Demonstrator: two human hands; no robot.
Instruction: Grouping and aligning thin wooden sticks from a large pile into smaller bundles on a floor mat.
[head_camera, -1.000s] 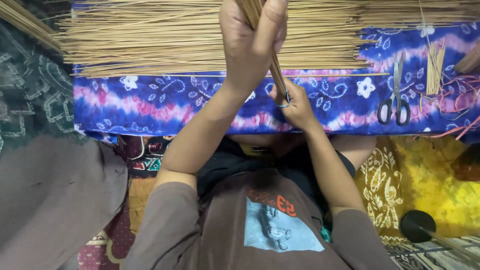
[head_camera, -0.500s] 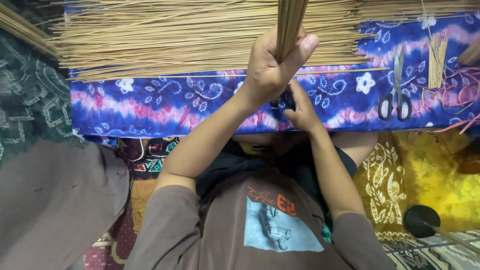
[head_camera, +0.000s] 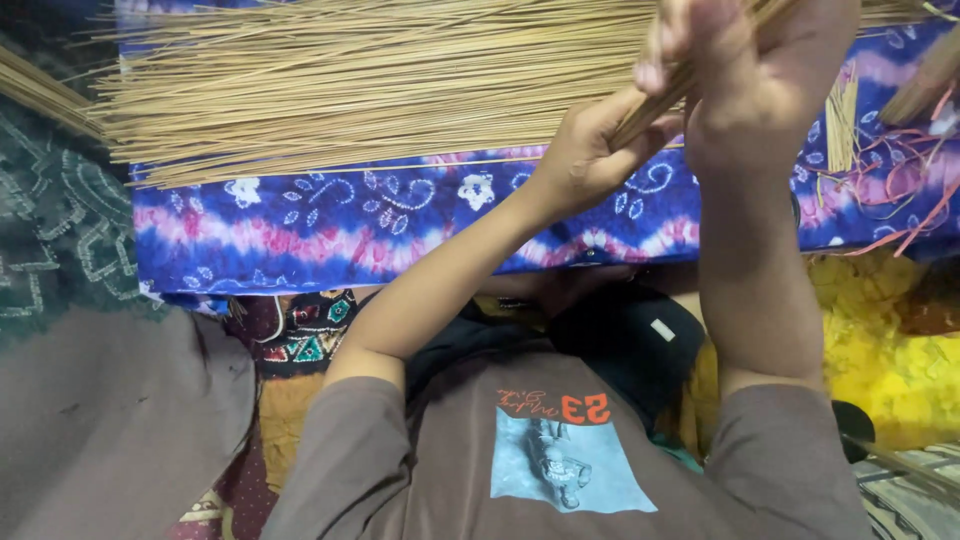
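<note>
Both my hands are raised over a blue and purple patterned cloth (head_camera: 350, 225) and hold one tight bundle of thin tan sticks (head_camera: 645, 112) that slants up to the right. My left hand (head_camera: 590, 150) grips the lower end of the bundle. Higher up, my right hand (head_camera: 750, 80) is wrapped around it, and the top of the bundle runs out of the frame. A wide loose pile of the same long sticks (head_camera: 350, 90) lies on the cloth to the left of my hands.
A small bunch of short sticks (head_camera: 843, 115) and tangled red strings (head_camera: 900, 190) lie on the cloth at the right. Yellow fabric (head_camera: 900, 340) is below them, dark green patterned fabric (head_camera: 50, 230) is at the left, and grey fabric (head_camera: 100, 430) at the lower left.
My right hand has risen from the bundle's base to grip it higher up. The bundle now slants to the right. The view has shifted, and the scissors on the cloth are out of frame.
</note>
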